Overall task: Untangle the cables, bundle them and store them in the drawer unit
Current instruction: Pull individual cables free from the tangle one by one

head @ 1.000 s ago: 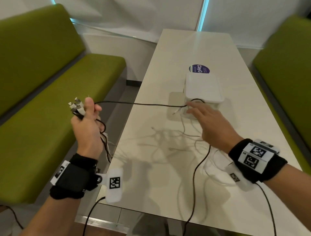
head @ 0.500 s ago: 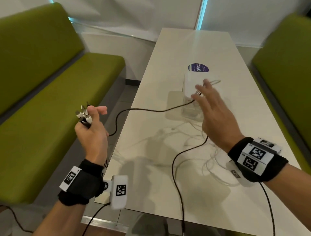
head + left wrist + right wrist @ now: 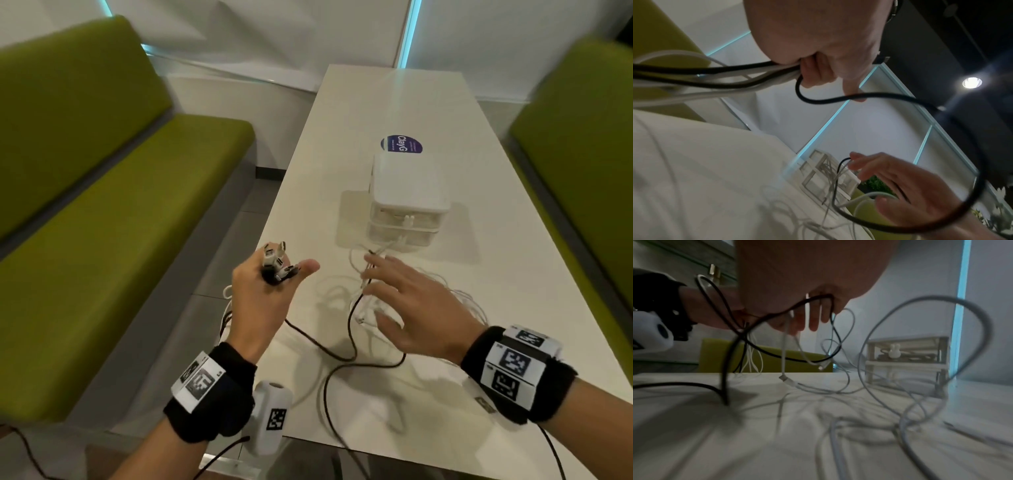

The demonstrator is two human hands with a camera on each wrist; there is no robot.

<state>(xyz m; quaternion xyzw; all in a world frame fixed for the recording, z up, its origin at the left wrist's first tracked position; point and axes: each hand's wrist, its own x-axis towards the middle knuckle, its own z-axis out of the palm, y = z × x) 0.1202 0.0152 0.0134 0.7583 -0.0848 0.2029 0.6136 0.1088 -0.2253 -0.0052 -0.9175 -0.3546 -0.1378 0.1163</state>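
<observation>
My left hand (image 3: 274,279) is held up at the table's left edge and grips a bunch of cables by their plug ends (image 3: 278,262), which stick up above the fist. In the left wrist view the black and white cables (image 3: 748,73) run out of that fist (image 3: 813,69). My right hand (image 3: 380,291) hovers over the tangle with its fingers (image 3: 815,318) spread and nearly straight. A black cable (image 3: 809,300) and white cables (image 3: 785,353) hang draped across them. The black cable (image 3: 342,356) loops loosely on the table. The white drawer unit (image 3: 407,205) stands just beyond, drawers closed.
The long white table (image 3: 394,102) carries a blue round sticker (image 3: 400,144) behind the drawer unit. More white cables (image 3: 466,298) lie to the right of my right hand. Green benches flank the table on the left (image 3: 120,205) and right (image 3: 582,154).
My left hand has moved right, to the table's edge. My right hand has drawn back from the drawer unit and come down over the tangle. The once taut black cable now lies slack in loops.
</observation>
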